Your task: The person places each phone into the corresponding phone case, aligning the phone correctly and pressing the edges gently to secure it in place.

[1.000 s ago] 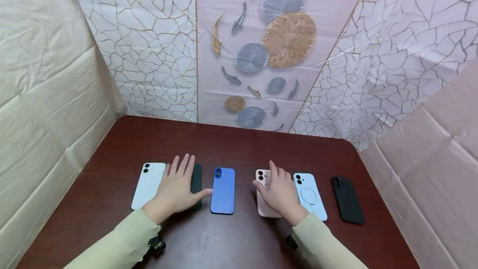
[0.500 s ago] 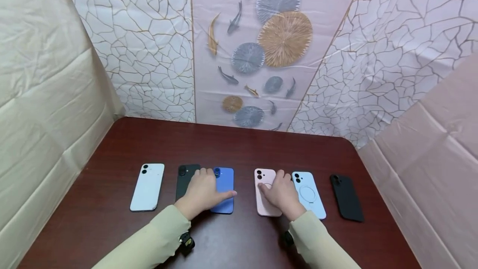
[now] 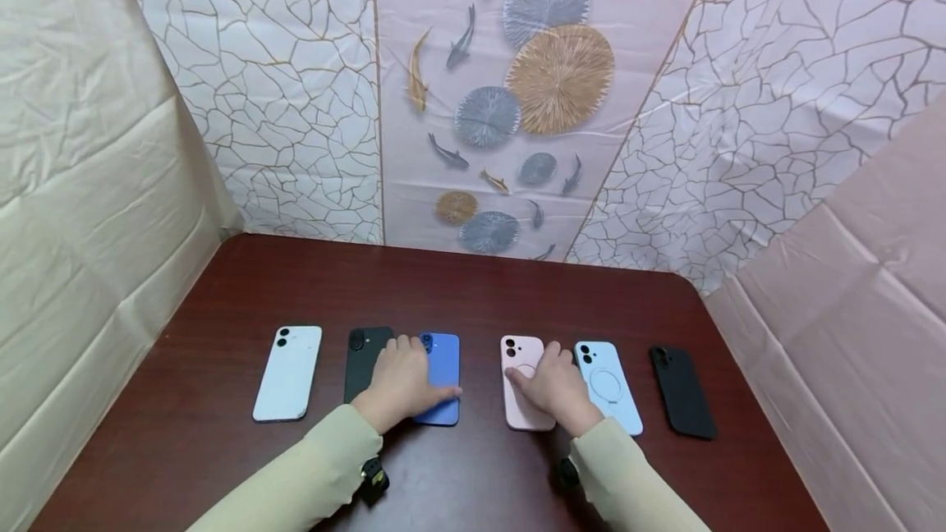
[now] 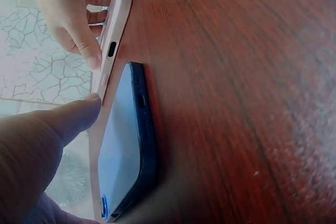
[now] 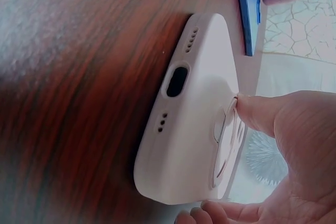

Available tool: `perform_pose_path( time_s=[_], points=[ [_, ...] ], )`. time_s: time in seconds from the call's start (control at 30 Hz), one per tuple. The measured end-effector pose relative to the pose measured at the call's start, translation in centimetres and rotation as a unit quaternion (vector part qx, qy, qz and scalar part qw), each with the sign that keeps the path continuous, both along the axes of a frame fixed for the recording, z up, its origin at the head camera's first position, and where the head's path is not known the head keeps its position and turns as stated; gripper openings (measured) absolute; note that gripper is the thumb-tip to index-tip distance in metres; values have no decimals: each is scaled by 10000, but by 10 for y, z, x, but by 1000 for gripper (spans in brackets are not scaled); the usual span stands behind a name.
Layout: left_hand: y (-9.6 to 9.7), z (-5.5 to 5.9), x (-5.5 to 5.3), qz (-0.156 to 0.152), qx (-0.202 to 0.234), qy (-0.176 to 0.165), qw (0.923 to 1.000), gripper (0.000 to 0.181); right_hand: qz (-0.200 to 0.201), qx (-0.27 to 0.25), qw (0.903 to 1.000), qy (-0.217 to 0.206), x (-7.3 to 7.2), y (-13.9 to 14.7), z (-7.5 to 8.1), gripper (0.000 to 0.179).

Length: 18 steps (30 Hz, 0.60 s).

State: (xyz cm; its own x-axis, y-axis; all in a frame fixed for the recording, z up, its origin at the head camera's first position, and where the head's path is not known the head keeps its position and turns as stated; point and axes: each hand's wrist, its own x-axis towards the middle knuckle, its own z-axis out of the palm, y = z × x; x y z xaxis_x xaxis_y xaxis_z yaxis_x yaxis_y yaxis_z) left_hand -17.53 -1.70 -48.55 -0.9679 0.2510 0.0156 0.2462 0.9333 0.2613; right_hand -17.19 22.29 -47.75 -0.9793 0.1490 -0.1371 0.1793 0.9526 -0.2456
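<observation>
In the head view my left hand [image 3: 401,380] lies across the blue phone [image 3: 444,372], fingers at its left side and thumb stretched toward its right edge. The left wrist view shows the thumb [image 4: 79,116] over the phone's back; whether it touches cannot be told. My right hand [image 3: 557,388] spans the pink phone case [image 5: 205,77], which lies flat with its ring [image 5: 227,142] facing up. Its thumb [image 5: 257,111] reaches the ring's edge, while the other fingers [image 5: 210,212] bend beside the right edge. Contact there is unclear.
A white phone [image 3: 288,373] and a dark green phone [image 3: 362,364] lie left of the blue one. To the right are a light blue phone [image 3: 609,388] with a ring and a black phone [image 3: 683,392]. The reddish-brown table [image 3: 458,286] meets curtains behind.
My left hand has moved right, from between the white and dark green phones to the blue phone. My right hand's fingers have bent toward the pink case's right edge. The phones stay put.
</observation>
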Motion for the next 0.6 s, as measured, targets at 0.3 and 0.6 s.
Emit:
perform_pose_path(
  time_s=[0.3,0.6],
  points=[
    [-2,-2,0,-62,-42,-18,10000,109,-123,-118,9994,-296,-3,1,-3,95],
    [2,-6,-2,-143,-114,66,9998,111,-244,-156,9984,-486,-4,0,-1,96]
  ],
)
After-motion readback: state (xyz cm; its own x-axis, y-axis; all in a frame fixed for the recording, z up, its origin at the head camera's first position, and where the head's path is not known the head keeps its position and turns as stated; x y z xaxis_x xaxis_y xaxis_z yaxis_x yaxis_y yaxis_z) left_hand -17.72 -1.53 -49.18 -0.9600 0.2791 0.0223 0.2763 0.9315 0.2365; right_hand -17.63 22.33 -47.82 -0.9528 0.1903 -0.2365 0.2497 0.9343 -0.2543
